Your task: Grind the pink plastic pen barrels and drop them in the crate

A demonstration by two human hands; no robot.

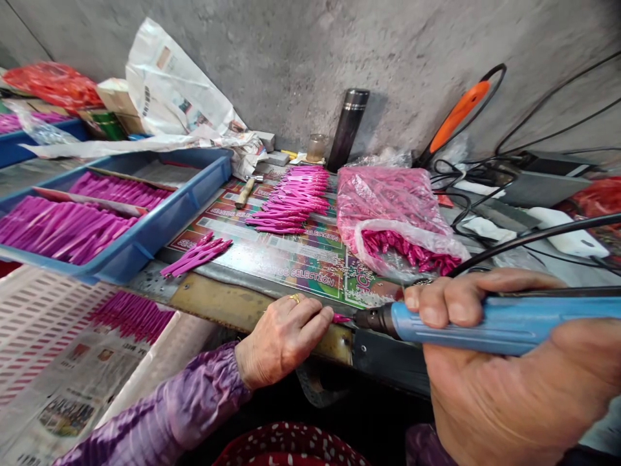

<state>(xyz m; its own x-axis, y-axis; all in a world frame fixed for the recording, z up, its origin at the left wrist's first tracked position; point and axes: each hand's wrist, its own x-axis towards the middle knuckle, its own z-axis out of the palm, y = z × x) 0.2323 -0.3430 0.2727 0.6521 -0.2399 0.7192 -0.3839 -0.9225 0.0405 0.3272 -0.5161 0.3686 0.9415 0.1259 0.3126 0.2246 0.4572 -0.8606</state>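
Left of the printed board [291, 262] sits a blue tray [150, 236] full of purple sticks. A small bunch of pink pieces [196, 255] lies on the board's left corner. A big pile of pink pieces [294, 200] lies at the back of the board. I think all of these can be left alone for this step.

Just in front of the board, the left hand [281, 340] is curled up. Its thumb and finger pinch one small pink piece [341, 318], and only a little bit of the piece sticks out. To do this well, I think the hand should rest on the bench so the piece does not wobble. The fingers should stay back from the end that sticks out.

On the right side of the board lies a plastic bag [395, 223] stuffed with more pink pieces.

In front of the board and to its right is the blue tool [485, 323]. The right hand [509, 388] is wrapped tight round its handle. The tool's dark tip meets the pink piece right beside the left fingers. I think the tool should be held level, in line with the piece, and pushed softly. A hard push could make the tip slip onto a finger.

A black cord [533, 236] runs from the tool past the board's right side. It is best kept loose so it does not tug.
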